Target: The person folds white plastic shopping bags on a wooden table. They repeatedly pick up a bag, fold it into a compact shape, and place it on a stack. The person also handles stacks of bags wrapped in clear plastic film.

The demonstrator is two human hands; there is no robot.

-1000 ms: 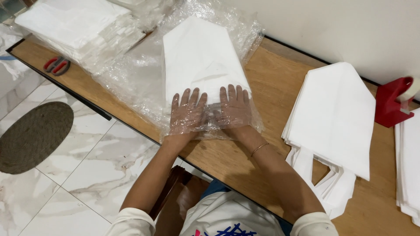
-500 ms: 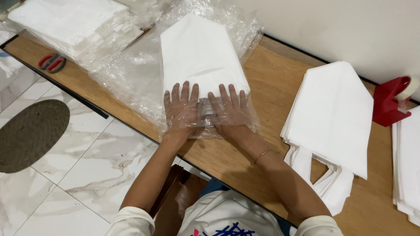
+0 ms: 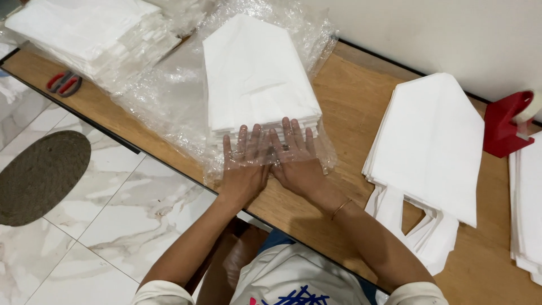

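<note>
A stack of folded white bags lies on a sheet of clear bubble wrap on the wooden table. My left hand and my right hand lie flat side by side under the near flap of the wrap. Their fingers are spread and the fingertips touch the stack's near edge. Neither hand grips anything. A thin bangle sits on my right wrist.
A second pile of white bags with handles lies to the right. More white bags in plastic sit at the back left, with red-handled scissors beside them. A red tape dispenser stands at the far right. A round mat lies on the marble floor.
Both hands have slid a little forward up to the near edge of the stack, under the wrap. The stack has stayed where it was.
</note>
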